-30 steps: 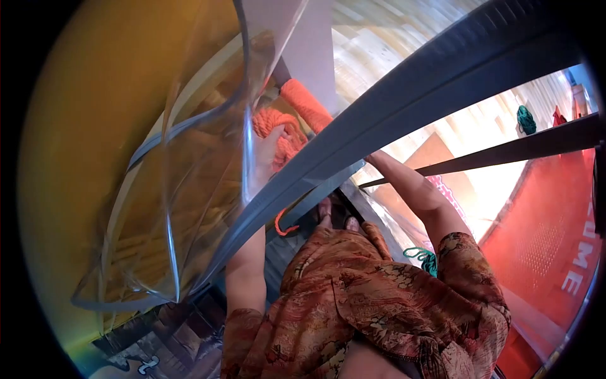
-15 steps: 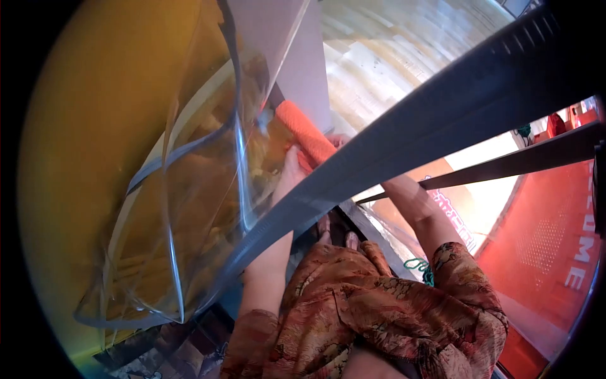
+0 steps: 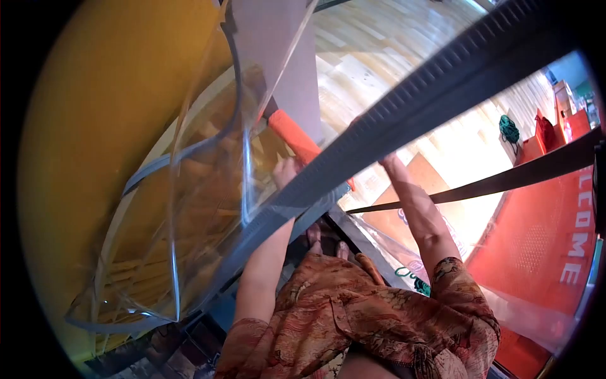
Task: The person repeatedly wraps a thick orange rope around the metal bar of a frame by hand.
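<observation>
An orange wrapped bar slants down to the right, its lower part hidden by a broad dark band that crosses the view. My left hand is at the bar's lower left side, seen through clear plastic, its fingers partly hidden by the band and blurred. Beyond the band's lower edge, my right hand shows only at the wrist and heel; its fingers are hidden. What either hand holds cannot be made out. A bit of orange shows below the band between the hands.
Clear plastic sheeting with grey edging hangs at the left before a yellow surface. A dark strap runs to the right. There are also a red mat with white letters, green rope and a wooden floor.
The orange rope coil seen earlier by my left hand is out of sight. My left hand has moved down along the bar, and my right forearm now reaches more upright. The view has shifted.
</observation>
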Demonstrator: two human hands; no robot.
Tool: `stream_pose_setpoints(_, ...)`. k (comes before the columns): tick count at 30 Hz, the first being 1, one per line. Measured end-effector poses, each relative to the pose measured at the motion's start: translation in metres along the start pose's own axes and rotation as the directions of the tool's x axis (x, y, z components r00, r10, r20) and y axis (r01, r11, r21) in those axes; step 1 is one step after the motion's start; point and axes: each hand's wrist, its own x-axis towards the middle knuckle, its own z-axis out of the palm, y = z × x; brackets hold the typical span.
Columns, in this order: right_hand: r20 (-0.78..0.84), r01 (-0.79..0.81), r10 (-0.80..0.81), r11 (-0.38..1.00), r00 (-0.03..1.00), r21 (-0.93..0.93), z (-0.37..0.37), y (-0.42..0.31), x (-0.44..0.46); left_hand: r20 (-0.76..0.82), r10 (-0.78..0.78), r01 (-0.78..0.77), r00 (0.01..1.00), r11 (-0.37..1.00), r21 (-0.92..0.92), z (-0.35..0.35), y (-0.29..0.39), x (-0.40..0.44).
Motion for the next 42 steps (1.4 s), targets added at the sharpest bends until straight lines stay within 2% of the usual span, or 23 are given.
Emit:
stream_pose_setpoints(1,-0.178,0.026,-0.04,0.997,0.983,-0.079,0.025,-0.073,-0.023,-0.092,0.067,-0.071,0.994,0.996,-0.044,-0.001,0.021,-0.015)
stream_pose_setpoints(3,-0.231,0.047,-0.072,0.992,0.97,-0.115,0.016,-0.111,-0.02,-0.183,0.124,-0.143,0.975,0.986,-0.09,0.009,0.056,-0.045)
stream_pose_setpoints(4,-0.197,0.085,-0.104,0.991,0.975,-0.102,0.006,-0.129,-0.02,-0.145,0.436,-0.429,0.888,0.9,0.082,0.019,0.071,-0.057)
stream_pose_setpoints(5,-0.162,0.122,-0.136,0.988,0.977,-0.09,-0.002,-0.148,-0.024,-0.057,0.698,-0.671,0.714,0.705,0.231,0.028,0.079,-0.065)
stream_pose_setpoints(6,-0.175,0.184,-0.197,0.979,0.965,-0.085,-0.004,-0.172,-0.031,0.07,0.77,-0.702,0.635,0.537,0.468,0.04,0.082,-0.069)
stream_pose_setpoints(7,-0.186,0.249,-0.26,0.965,0.948,-0.081,-0.005,-0.195,-0.04,0.219,0.794,-0.761,0.567,0.404,0.507,0.048,0.084,-0.072)
stream_pose_setpoints(10,-0.168,0.415,-0.418,0.908,0.893,-0.053,-0.001,-0.271,-0.086,0.285,0.728,-0.774,0.624,0.523,0.358,0.091,0.094,-0.087)
stream_pose_setpoints(12,-0.13,0.531,-0.531,0.847,0.837,-0.039,-0.001,-0.312,-0.119,0.354,0.766,-0.828,0.537,0.4,0.392,0.117,0.092,-0.101)
stream_pose_setpoints(15,-0.13,0.723,-0.732,0.681,0.668,-0.118,-0.013,-0.344,-0.155,0.457,0.694,-0.829,0.556,0.502,0.246,0.149,0.091,-0.126)
stream_pose_setpoints(17,-0.061,0.742,-0.746,0.666,0.664,-0.074,-0.018,-0.356,-0.193,0.531,0.691,-0.865,0.49,0.461,0.197,0.167,0.084,-0.139)
stream_pose_setpoints(19,-0.075,0.725,-0.887,0.418,0.455,-0.547,-0.039,-0.355,-0.224,0.614,0.629,-0.865,0.478,0.457,0.206,0.178,0.074,-0.152)
stream_pose_setpoints(21,-0.261,0.486,-0.947,0.32,0.186,-0.813,0.035,-0.347,-0.253,0.719,0.45,-0.844,0.53,0.367,0.392,0.181,0.044,-0.152)
stream_pose_setpoints(23,-0.105,0.64,-0.978,0.197,0.179,-0.742,0.03,-0.347,-0.27,0.75,0.47,-0.852,0.465,0.009,0.523,0.167,-0.004,-0.132)
stream_pose_setpoints(25,-0.045,0.701,-0.985,0.151,0.168,-0.697,0.036,-0.344,-0.28,0.765,0.251,-0.71,0.594,-0.285,0.645,0.143,-0.04,-0.115)
stream_pose_setpoints(27,0.002,0.749,-0.984,0.136,0.18,-0.648,0.042,-0.344,-0.285,0.823,0.28,-0.65,0.495,-0.509,0.564,0.11,-0.114,-0.072)
stream_pose_setpoints(28,0.018,0.77,-0.982,0.134,0.186,-0.623,0.045,-0.342,-0.288,0.816,0.286,-0.647,0.502,-0.502,0.574,0.098,-0.113,-0.079)
stream_pose_setpoints(30,0.053,0.816,-0.977,0.14,0.205,-0.561,0.051,-0.341,-0.289,0.887,0.003,-0.875,0.461,-0.161,0.456,0.078,-0.089,-0.107)
stream_pose_setpoints(31,0.066,0.836,-0.973,0.152,0.219,-0.527,0.055,-0.341,-0.289,0.882,0.001,-0.87,0.471,-0.163,0.465,0.075,-0.066,-0.122)
stream_pose_setpoints(33,0.095,0.871,-0.963,0.183,0.252,-0.456,0.061,-0.338,-0.287,0.843,0.513,-0.894,0.162,-0.285,0.346,0.078,-0.007,-0.16)
stream_pose_setpoints(35,0.135,0.905,-0.95,0.217,0.282,-0.365,0.068,-0.337,-0.284,0.774,0.633,-0.866,0.014,-0.379,0.327,0.081,0.062,-0.182)
stream_pose_setpoints(37,0.194,0.932,-0.93,0.261,0.313,-0.253,0.077,-0.336,-0.281,0.669,0.743,-0.815,-0.023,-0.401,0.418,0.068,0.106,-0.187)
stream_pose_setpoints(40,0.302,0.932,-0.883,0.356,0.358,-0.066,0.095,-0.333,-0.275,0.584,0.803,-0.686,0.124,-0.356,0.635,0.012,0.117,-0.172)
stream_pose_setpoints(42,0.382,0.899,-0.841,0.435,0.384,0.056,0.109,-0.33,-0.269,0.6,0.731,-0.608,0.326,-0.324,0.725,-0.041,0.096,-0.159)
